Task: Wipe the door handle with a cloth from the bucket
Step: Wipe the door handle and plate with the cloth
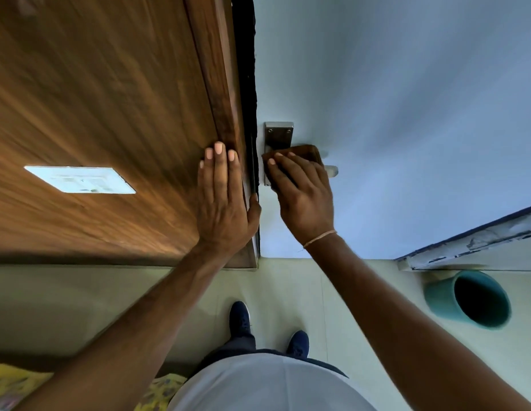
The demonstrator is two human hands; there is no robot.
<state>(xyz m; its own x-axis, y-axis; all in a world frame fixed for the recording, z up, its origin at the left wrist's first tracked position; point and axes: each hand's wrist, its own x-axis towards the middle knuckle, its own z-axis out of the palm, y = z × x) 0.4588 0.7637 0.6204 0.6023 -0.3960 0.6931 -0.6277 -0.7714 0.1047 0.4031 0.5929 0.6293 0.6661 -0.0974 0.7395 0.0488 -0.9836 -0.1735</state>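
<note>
1. The shirt (pixel 267 384) fills the bottom; both arms reach forward.
2. Right hand (pixel 302 197) presses the cloth (pixel 305 152) flat on the handle (pixel 332 170), whose lever runs rightward from the plate (pixel 277 137).
3. Left hand (pixel 222 197), open and empty, braces the wood panel (pixel 110 99), farther from the handle.
4. The bucket (pixel 469 301) stands on the floor, right.

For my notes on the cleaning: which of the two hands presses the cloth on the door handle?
The right hand presses the brown cloth on the handle plate. The left hand lies flat and empty on the wooden panel.

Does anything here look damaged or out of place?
Yes: the ledge at the right, above the bucket, has chipped, peeling paint along its edge. Otherwise nothing stands out; the right hand presses a cloth on the handle.
</note>
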